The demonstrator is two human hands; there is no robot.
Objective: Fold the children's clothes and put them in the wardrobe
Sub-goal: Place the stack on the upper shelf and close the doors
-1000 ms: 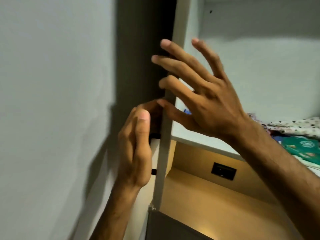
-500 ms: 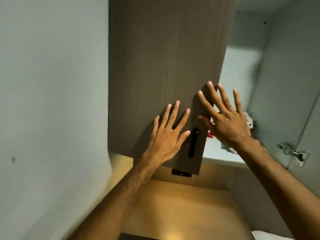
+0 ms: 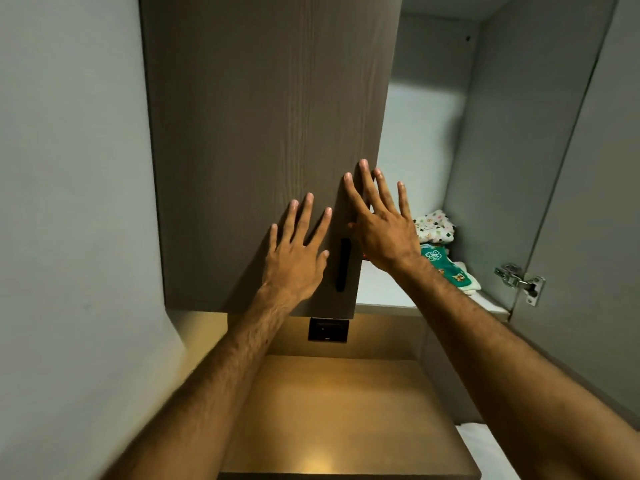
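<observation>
Both hands press flat on the brown wardrobe door (image 3: 263,133), the left hand (image 3: 298,258) beside the black handle (image 3: 343,265), the right hand (image 3: 384,230) at the door's edge. Each grip is spread wide, holding nothing. Folded children's clothes (image 3: 438,237) sit on the shelf (image 3: 388,289) inside the wardrobe.

Wardrobe door (image 3: 263,133): grey-brown woodgrain, black handle (image 3: 343,265). Interior shelf (image 3: 384,289) white. Folded clothes: white clover-print (image 3: 434,230); green printed garment (image 3: 443,265) at its 6 o'clock.

This is a home bedroom. A built-in wardrobe (image 3: 485,168) with a wood-grain door (image 3: 263,133) holds folded children's clothes (image 3: 434,226) on its shelf (patterned prints), above a warmly lit wooden niche (image 3: 346,410).
</observation>
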